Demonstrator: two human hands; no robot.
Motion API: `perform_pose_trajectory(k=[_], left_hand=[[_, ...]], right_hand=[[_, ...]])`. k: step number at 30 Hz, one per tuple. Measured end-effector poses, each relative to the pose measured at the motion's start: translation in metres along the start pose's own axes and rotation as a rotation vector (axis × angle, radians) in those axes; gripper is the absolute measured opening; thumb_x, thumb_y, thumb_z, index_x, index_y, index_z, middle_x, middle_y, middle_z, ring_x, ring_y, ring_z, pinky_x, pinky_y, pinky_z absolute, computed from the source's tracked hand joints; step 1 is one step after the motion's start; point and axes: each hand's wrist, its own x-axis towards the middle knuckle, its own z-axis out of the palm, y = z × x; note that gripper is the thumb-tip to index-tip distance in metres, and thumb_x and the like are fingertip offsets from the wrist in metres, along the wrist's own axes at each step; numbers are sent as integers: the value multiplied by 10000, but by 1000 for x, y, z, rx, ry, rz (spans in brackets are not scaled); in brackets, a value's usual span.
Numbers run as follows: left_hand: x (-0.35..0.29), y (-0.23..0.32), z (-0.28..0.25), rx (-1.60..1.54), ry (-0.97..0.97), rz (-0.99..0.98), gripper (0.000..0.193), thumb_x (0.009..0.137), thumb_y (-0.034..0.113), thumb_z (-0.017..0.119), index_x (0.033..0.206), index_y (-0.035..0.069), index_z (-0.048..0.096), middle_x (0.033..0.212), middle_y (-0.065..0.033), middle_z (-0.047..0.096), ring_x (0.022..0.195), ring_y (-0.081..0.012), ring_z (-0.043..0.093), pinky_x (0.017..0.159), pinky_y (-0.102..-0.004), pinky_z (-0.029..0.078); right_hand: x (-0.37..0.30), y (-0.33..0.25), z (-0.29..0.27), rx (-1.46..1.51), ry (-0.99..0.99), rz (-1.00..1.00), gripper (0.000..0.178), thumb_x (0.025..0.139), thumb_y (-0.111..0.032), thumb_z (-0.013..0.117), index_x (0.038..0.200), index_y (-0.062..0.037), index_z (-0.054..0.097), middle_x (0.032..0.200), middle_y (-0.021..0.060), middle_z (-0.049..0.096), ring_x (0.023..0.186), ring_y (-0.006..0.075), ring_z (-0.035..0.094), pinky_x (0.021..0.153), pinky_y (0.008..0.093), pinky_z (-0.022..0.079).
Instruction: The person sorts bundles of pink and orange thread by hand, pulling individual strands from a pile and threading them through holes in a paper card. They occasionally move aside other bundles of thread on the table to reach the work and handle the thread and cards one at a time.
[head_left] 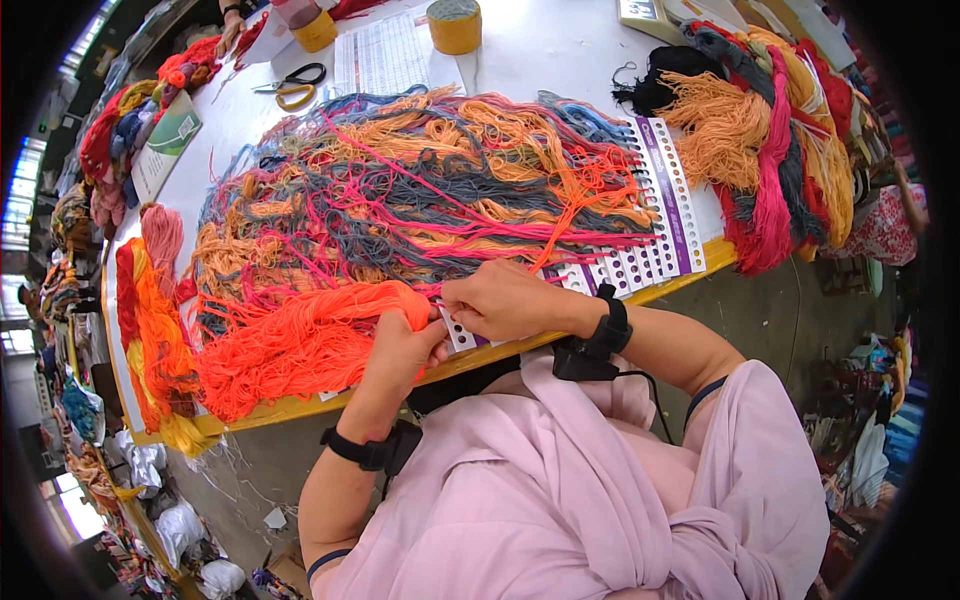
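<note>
My left hand (405, 345) is closed round the end of a bright orange thread hank (285, 350), which spreads leftward along the table's near edge. Close beside it, my right hand (510, 302) pinches with its fingertips at the end of a white card; whatever lies between those fingers is too small to make out. Beyond both hands, a wide mass of mixed threads (400, 195) in peach, grey, pink and red covers a row of white punched cards (640, 230). The cards' holed ends, some with a purple stripe, show at the right.
Thread hanks (780, 130) hang over the table's right side, and orange and yellow ones (155, 320) over its left. Scissors (297, 85), a paper sheet (385, 55) and a yellow tape roll (454, 27) lie at the back. Another person's hand (230, 32) shows far left.
</note>
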Motion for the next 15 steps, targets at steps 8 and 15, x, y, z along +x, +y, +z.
perform_pose_trajectory(k=[8,15], left_hand=[[-10,0,-6,388,215,88,70,861,44,632,849,-17,664,623,-8,580,488,-61,489,464,-215,387],[-20,3,-37,-454,-110,-19,289,889,151,678,1137,18,610,894,-84,703,641,-110,596,549,-233,464]], right_hand=[[-5,7,8,23,38,18,104,854,-150,591,842,-47,591,666,147,619,666,362,619,612,466,446],[-7,-1,-2,-44,-104,-6,167,865,-215,633,908,-56,606,690,159,630,709,355,634,656,472,458]])
